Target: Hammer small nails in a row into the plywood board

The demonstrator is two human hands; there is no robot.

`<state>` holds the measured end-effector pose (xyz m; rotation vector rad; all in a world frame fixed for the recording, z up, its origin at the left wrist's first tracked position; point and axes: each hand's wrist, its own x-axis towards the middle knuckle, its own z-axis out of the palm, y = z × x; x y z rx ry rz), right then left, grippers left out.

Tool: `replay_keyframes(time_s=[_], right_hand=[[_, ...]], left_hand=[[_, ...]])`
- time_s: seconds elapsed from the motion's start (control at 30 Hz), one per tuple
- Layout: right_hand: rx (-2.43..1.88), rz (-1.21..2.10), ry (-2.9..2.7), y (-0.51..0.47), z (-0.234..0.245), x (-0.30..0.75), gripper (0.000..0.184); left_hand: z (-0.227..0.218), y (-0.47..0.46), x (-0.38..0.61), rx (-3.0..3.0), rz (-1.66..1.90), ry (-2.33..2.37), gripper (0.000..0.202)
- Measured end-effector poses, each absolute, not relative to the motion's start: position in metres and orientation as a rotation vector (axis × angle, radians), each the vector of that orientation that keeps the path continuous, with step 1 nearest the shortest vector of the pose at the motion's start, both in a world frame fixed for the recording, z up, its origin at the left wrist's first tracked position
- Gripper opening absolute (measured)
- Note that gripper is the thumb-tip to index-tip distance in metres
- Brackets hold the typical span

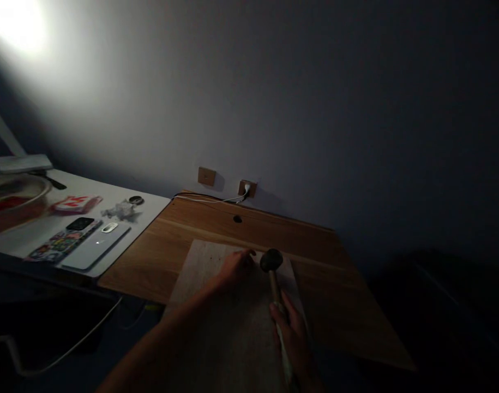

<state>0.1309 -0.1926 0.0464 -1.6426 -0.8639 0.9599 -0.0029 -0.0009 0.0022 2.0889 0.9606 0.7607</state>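
Note:
My right hand [289, 325] is wrapped round the light handle of a mallet [272, 261]. The mallet's dark rounded head points away from me, above a pale wooden board [204, 262]. Over the far part of that board is my left hand [235, 266], its fingers curled in a pinch to the left of the mallet head. Dim light hides what the left fingers hold, if anything. The board rests on a brown wooden table [335, 278] and reaches toward me past its near edge.
On the white table [151, 210] at left are two phones [100, 245] [63, 240], a red-and-white packet [77, 203], crumpled clear plastic [122, 210] and a round tub [18, 202]. White cables run from a wall socket [248, 188]. A lamp [4, 128] stands far left.

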Motion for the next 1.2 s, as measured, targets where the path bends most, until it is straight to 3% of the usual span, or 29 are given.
replay_keyframes(time_s=[0.23, 0.43, 0.57, 0.83, 1.03, 1.2], right_hand=[[-1.664, 1.093, -0.901, -0.174, 0.048, 0.118, 0.086], [-1.656, 1.113, -0.881, -0.171, 0.047, 0.118, 0.091], [-1.709, 1.118, -0.869, -0.179, 0.053, 0.120, 0.098], [-1.729, 1.113, -0.861, -0.209, 0.039, 0.131, 0.090], [-1.756, 1.043, -0.824, -0.218, 0.026, 0.135, 0.085], [-1.762, 1.014, -0.837, -0.220, 0.016, 0.135, 0.082]], left_hand=[[0.001, -0.003, 0.000, 2.046, 0.836, 0.897, 0.036], [0.009, -0.002, -0.004, 2.000, 0.811, 0.832, 0.044], [0.030, -0.006, -0.026, 2.161, 0.696, 0.838, 0.031], [0.060, -0.028, -0.052, 2.703, 0.147, 0.517, 0.004], [0.053, -0.024, -0.047, 2.671, 0.171, 0.542, 0.006], [0.049, -0.009, -0.047, 2.591, 0.307, 0.847, 0.017]])
